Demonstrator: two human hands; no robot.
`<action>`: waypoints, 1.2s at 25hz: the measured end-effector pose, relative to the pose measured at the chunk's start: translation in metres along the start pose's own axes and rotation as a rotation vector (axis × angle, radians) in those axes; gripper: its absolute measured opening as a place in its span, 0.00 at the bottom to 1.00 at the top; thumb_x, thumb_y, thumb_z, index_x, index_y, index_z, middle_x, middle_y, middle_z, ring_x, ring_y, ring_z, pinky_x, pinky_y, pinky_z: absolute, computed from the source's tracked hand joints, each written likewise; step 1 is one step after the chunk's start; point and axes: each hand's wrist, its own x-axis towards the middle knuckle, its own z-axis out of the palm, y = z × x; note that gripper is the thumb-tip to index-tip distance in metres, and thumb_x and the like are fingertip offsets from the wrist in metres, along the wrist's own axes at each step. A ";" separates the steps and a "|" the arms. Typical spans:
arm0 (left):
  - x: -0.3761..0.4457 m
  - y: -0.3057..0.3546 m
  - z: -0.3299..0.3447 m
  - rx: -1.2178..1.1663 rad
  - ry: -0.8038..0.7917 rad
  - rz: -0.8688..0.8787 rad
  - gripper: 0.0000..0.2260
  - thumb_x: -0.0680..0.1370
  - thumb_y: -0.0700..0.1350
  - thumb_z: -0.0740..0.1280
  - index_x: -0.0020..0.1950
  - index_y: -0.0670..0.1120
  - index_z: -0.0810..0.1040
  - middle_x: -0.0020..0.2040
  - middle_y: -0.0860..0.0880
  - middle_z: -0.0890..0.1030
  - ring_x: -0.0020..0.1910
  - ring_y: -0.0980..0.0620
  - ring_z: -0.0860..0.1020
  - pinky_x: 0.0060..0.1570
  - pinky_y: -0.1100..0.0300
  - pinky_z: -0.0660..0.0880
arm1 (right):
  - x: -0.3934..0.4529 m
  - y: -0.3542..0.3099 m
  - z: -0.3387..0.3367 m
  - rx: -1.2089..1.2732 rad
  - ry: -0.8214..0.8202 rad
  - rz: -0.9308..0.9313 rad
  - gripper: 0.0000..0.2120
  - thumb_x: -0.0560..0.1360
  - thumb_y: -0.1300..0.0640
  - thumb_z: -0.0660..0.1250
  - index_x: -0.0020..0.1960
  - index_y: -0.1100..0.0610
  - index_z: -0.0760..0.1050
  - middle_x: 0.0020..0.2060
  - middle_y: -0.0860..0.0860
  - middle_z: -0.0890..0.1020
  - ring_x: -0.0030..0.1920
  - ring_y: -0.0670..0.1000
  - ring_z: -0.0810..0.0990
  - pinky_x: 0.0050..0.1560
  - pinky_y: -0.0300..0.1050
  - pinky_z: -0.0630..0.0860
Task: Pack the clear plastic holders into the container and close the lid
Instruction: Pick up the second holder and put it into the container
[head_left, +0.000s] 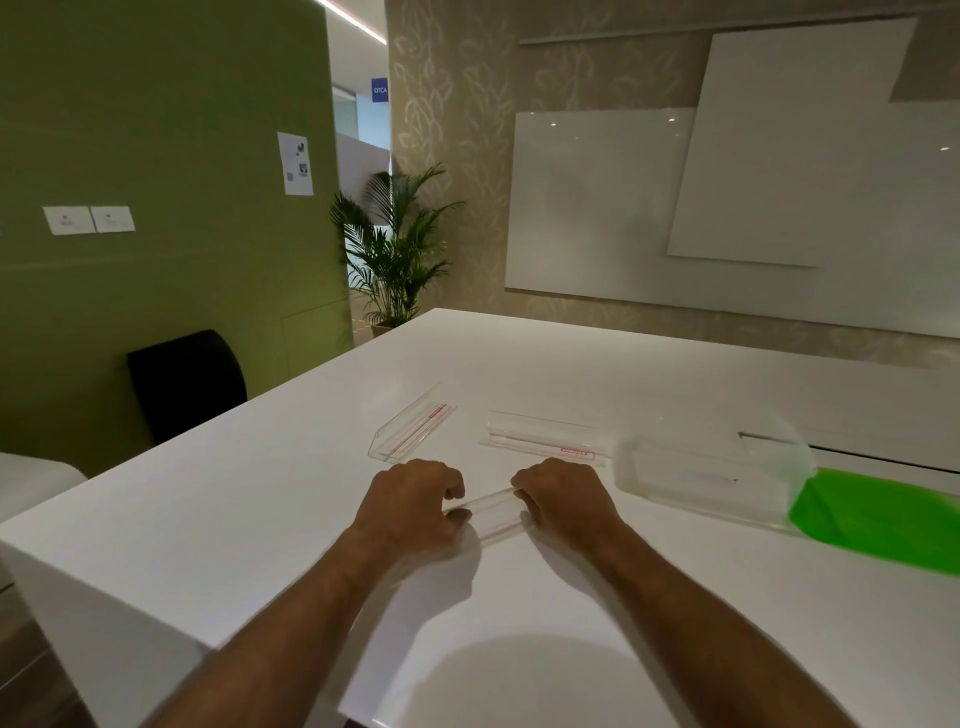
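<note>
Item: one holder (493, 514), lower centre; we grip it with left hand (410, 501) and right hand (563, 499), one per end (slippery plastic; uneven lifting risks dropping it).

Office meeting room (wall whiteboard (597, 208), white table (260, 519)).

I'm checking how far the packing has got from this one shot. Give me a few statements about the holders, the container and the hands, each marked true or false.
1. Both hands grip one clear holder, the left hand and right hand at its ends. True.
2. Two more holders lie on the table, the far-left holder and the middle holder. True.
3. The green lid is closed on the container. False: it lies beside the container.
4. The container is left of the hands. False: it is to their right.
</note>
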 end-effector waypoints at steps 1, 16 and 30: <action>0.001 0.001 -0.001 0.015 0.042 0.027 0.11 0.71 0.58 0.69 0.49 0.55 0.81 0.47 0.58 0.83 0.46 0.55 0.80 0.44 0.60 0.74 | 0.000 0.001 -0.002 -0.020 0.027 0.007 0.03 0.70 0.59 0.66 0.40 0.53 0.78 0.35 0.50 0.82 0.39 0.56 0.80 0.32 0.46 0.71; 0.018 0.015 0.001 0.252 0.402 0.294 0.12 0.63 0.32 0.74 0.33 0.45 0.74 0.31 0.49 0.76 0.26 0.47 0.73 0.19 0.60 0.64 | -0.014 0.026 -0.017 0.317 0.607 0.013 0.13 0.77 0.48 0.66 0.53 0.57 0.81 0.53 0.50 0.83 0.53 0.50 0.79 0.51 0.46 0.75; 0.033 0.030 0.033 -0.627 0.583 0.269 0.08 0.71 0.29 0.74 0.42 0.39 0.78 0.45 0.45 0.82 0.45 0.53 0.81 0.39 0.48 0.80 | -0.017 0.024 -0.020 0.513 0.241 -0.018 0.39 0.69 0.42 0.74 0.75 0.46 0.60 0.73 0.40 0.65 0.72 0.42 0.66 0.68 0.39 0.68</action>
